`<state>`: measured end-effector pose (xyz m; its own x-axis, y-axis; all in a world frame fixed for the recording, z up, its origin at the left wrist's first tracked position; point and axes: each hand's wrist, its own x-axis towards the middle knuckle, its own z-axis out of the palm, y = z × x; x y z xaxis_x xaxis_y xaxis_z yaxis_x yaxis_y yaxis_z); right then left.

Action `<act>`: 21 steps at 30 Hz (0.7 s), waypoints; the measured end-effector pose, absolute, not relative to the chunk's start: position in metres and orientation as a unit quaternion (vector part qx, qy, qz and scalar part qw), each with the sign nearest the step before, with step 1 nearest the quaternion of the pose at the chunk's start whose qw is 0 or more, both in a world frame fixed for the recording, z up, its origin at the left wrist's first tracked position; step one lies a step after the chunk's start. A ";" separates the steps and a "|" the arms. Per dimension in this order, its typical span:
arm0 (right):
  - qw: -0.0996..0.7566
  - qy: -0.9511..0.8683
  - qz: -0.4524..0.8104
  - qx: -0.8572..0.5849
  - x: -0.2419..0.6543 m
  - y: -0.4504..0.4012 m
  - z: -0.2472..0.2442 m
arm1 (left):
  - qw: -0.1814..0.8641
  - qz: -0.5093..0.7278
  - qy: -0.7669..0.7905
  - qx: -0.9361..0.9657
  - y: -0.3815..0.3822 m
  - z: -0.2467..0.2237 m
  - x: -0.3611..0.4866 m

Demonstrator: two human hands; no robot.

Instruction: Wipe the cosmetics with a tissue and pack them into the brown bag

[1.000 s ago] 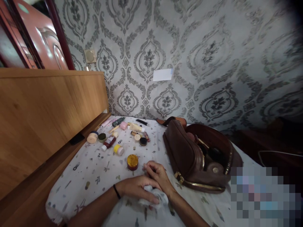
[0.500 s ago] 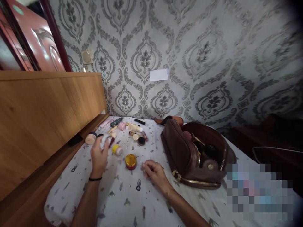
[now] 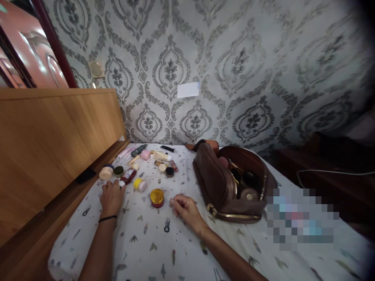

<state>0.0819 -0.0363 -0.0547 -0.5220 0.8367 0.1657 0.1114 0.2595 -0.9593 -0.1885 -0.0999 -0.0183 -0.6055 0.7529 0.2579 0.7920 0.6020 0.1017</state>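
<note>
My left hand (image 3: pixel 112 200) is palm down beside the white-capped red bottle (image 3: pixel 128 177); I can't tell whether it grips anything. My right hand (image 3: pixel 187 210) is loosely curled near the gold-lidded jar (image 3: pixel 157 198), its grip unclear too. The open brown bag (image 3: pixel 215 181) sits to the right on the printed sheet (image 3: pixel 140 242).
</note>
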 end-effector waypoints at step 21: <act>0.483 -0.728 0.337 -0.350 0.087 -0.049 -0.053 | 0.132 -0.354 -0.645 -0.664 -0.102 0.030 -0.136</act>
